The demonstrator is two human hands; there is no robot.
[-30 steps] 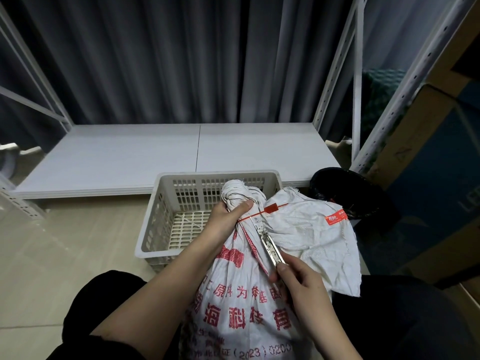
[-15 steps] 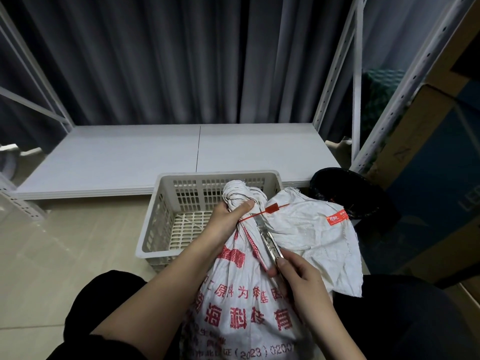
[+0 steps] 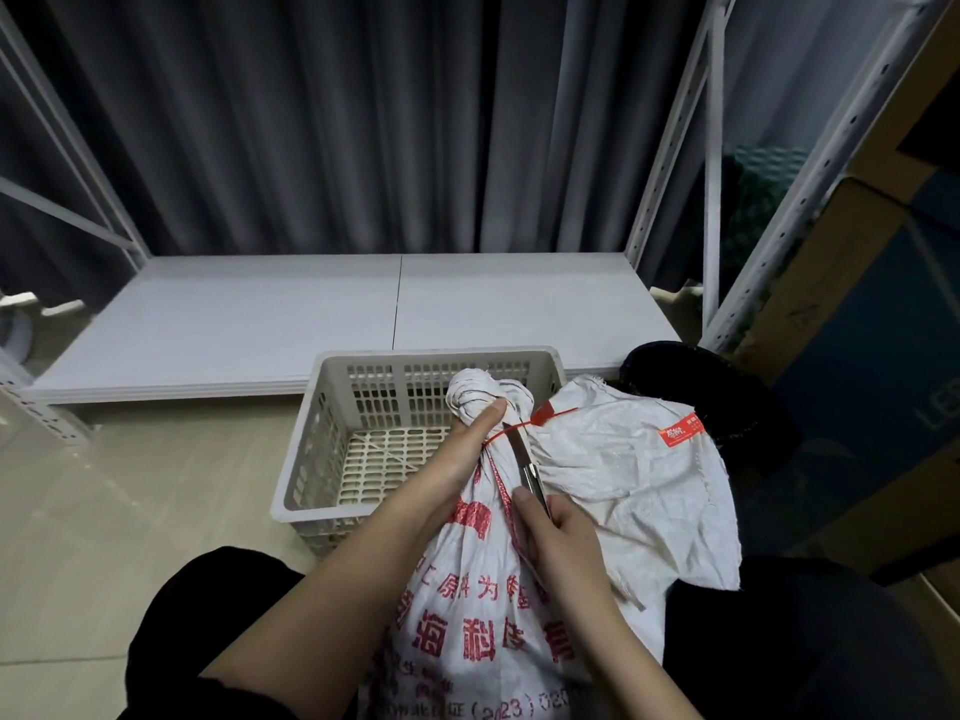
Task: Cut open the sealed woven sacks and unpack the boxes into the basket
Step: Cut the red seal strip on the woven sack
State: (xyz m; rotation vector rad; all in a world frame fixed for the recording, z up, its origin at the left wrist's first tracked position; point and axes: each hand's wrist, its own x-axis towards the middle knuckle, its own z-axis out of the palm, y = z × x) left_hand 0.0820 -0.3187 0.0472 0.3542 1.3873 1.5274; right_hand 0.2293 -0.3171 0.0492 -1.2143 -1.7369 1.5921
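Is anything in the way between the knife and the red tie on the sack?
Nothing visible is. The knife in the right hand has its blade tip right at the red tie cinching the sack neck. The left hand grips that neck just beside it.

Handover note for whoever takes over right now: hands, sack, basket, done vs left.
Left hand grips the tied neck of the printed sack, thumb along the bunched top.
Right hand holds the knife, blade tip at the red seal tie round the neck.
Sack stands between the knees, leaning on the white basket, which shows no boxes.
A second white sack lies to the right.
Done: blade placed on the tie.
Left: cut the tie, open the sack, unpack boxes into the basket.
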